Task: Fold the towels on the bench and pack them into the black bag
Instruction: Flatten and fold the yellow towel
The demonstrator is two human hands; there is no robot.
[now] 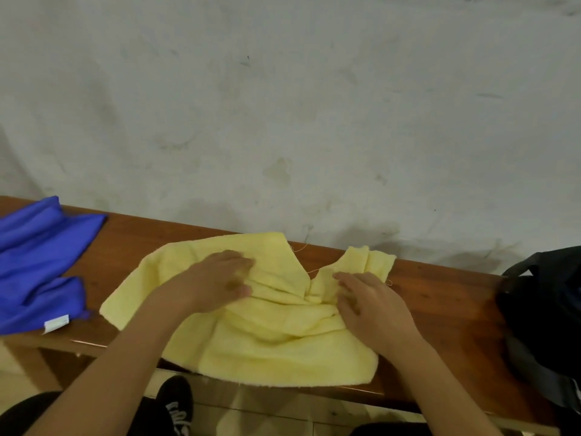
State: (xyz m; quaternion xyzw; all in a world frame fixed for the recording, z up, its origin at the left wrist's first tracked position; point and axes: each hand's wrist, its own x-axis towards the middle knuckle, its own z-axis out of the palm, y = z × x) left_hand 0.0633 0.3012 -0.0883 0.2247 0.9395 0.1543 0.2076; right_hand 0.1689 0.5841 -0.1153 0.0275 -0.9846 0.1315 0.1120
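A crumpled yellow towel point(267, 347) lies spread on the brown wooden bench point(440, 297), its near edge hanging slightly over the front. My left hand point(220, 281) rests flat on the towel's upper left part, fingers fairly straight. My right hand point(367, 306) lies on the bunched folds at the towel's right, fingers spread and relaxed. A blue towel point(37, 265) with a white label sits loosely heaped at the bench's left end. The black bag point(547, 316) stands at the right end, partly cut off by the frame.
A stained grey-white wall point(283, 105) rises directly behind the bench. A black shoe point(176, 401) and a tiled floor show below the front edge. Bare wood lies between the two towels and between the yellow towel and the bag.
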